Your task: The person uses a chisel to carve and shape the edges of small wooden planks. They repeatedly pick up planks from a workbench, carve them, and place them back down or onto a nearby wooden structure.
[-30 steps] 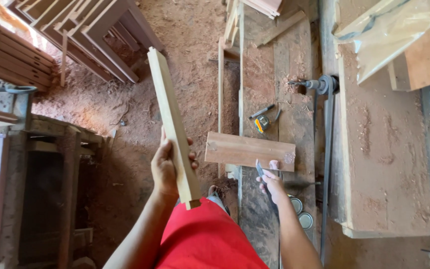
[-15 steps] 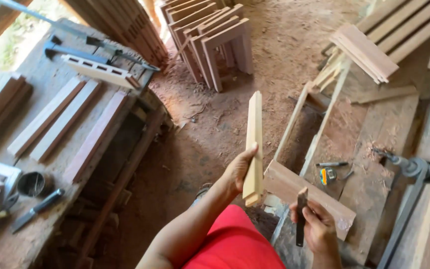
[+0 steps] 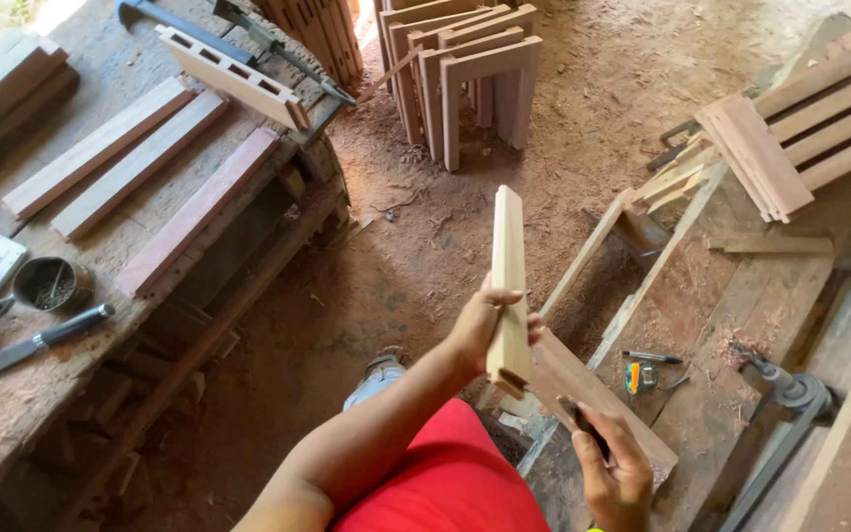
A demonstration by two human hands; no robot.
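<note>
My left hand (image 3: 478, 328) grips a pale wooden stick (image 3: 508, 281) near its lower notched end and holds it nearly upright over the dirt floor. My right hand (image 3: 615, 471) is lower and to the right, closed around a dark-handled tool (image 3: 583, 426) whose blade I cannot make out. Just behind that hand a reddish board (image 3: 632, 419) lies on the edge of the right bench (image 3: 741, 325).
A workbench (image 3: 12, 394) on the left carries several planks (image 3: 189, 212), a slotted rail (image 3: 233, 79), a tin of nails (image 3: 49, 283) and a chisel (image 3: 46, 338). Wooden frames (image 3: 465, 79) lean at the back. A tape measure (image 3: 639, 376), pencil and stacked slats (image 3: 800, 118) are on the right.
My view has swung left, bringing the left workbench into sight. The stick in my left hand has tipped more upright and nearer. My right hand keeps the tool by the reddish board.
</note>
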